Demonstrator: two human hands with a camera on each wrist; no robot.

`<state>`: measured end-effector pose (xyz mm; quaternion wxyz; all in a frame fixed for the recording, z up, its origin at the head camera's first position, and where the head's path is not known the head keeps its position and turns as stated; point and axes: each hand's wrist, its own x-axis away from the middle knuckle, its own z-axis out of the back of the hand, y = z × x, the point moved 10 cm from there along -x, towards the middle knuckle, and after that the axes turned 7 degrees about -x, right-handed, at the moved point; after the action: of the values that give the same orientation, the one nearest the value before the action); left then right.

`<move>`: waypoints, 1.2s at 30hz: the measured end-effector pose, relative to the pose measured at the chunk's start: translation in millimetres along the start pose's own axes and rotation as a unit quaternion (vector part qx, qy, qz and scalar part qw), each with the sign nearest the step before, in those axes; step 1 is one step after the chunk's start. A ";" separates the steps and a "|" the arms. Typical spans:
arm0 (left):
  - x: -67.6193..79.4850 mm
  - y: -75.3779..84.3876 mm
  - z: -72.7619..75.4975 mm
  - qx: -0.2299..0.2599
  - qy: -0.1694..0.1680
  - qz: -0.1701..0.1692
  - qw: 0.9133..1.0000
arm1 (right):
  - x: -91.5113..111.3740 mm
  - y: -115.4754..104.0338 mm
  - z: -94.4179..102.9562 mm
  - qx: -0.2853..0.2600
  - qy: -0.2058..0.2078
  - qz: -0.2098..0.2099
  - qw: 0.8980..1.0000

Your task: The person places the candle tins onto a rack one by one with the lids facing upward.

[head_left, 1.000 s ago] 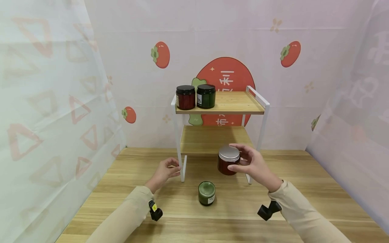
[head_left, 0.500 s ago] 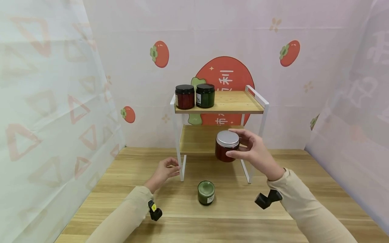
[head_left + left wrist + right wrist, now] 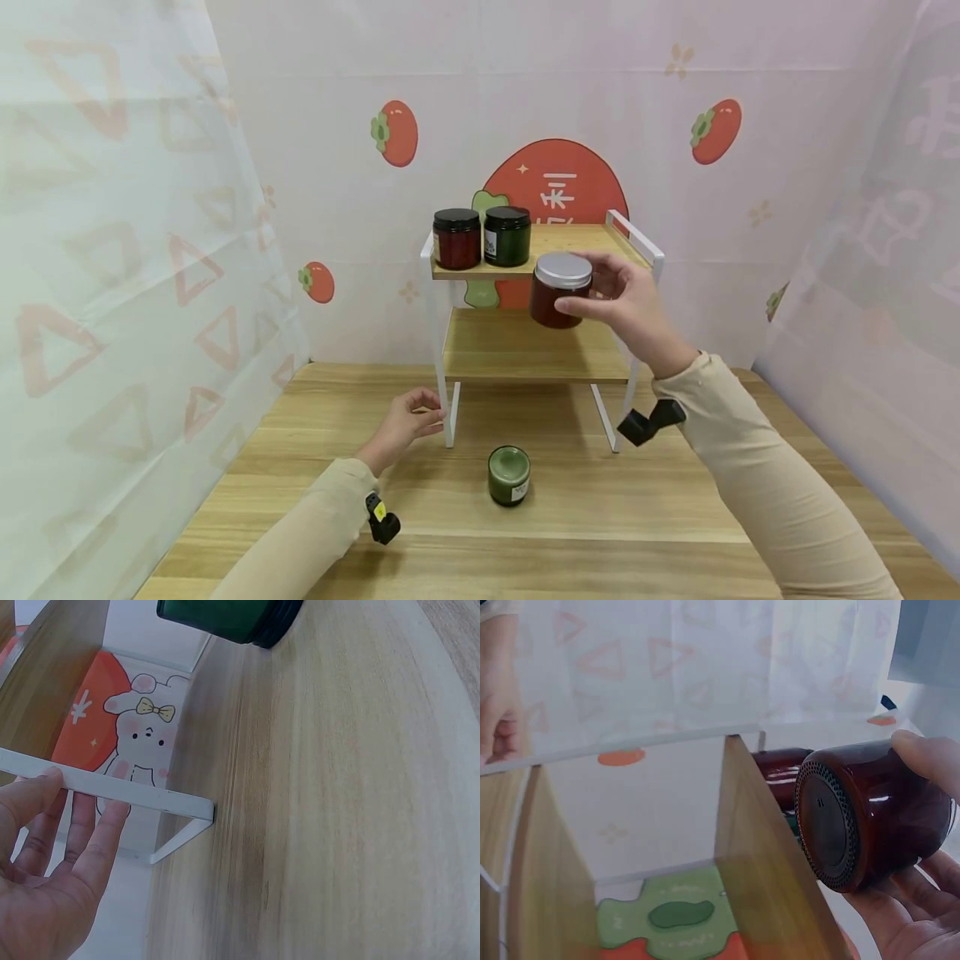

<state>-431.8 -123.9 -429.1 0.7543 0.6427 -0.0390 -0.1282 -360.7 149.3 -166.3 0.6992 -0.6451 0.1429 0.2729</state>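
My right hand (image 3: 628, 304) grips a dark red-brown jar (image 3: 557, 305) with a silver lid. It is raised in front of the shelf rack, near the height of the top board (image 3: 570, 250). In the right wrist view the ridged base of that jar (image 3: 885, 817) shows, thumb on one side and fingers on the other. My left hand (image 3: 402, 427) pinches the rack's white front leg (image 3: 112, 785) between thumb and fingers, low on the left. On the top board stand a red jar (image 3: 457, 242) and a green jar (image 3: 507, 239), both with black lids.
A small green jar (image 3: 509, 477) stands on the wooden table (image 3: 570, 550) in front of the rack. The rack has a lower board (image 3: 525, 350) and a raised white side rail (image 3: 636, 237) at the right. Printed cloth (image 3: 315, 167) hangs behind and at both sides.
My right hand has lifted the silver-lidded jar from low in front of the rack up toward the top board. My left hand stays at the leg.
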 end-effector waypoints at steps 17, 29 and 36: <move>-1.7 -3.3 0.4 0.008 -0.004 0.001 1.000 | -50.2 -1.2 25.1 0.025 0.090 -0.054 0.994; 0.2 -1.4 0.5 0.007 -0.002 0.003 1.000 | -61.1 1.8 27.2 0.077 0.121 -0.076 0.987; -0.5 -2.9 0.8 0.011 0.003 0.009 1.000 | -63.2 4.5 25.3 0.100 0.125 -0.081 0.984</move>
<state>-432.8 -125.0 -431.8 0.7485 0.6509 -0.0435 -0.1192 -418.4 161.7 -131.9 0.7569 -0.6100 0.2030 0.1171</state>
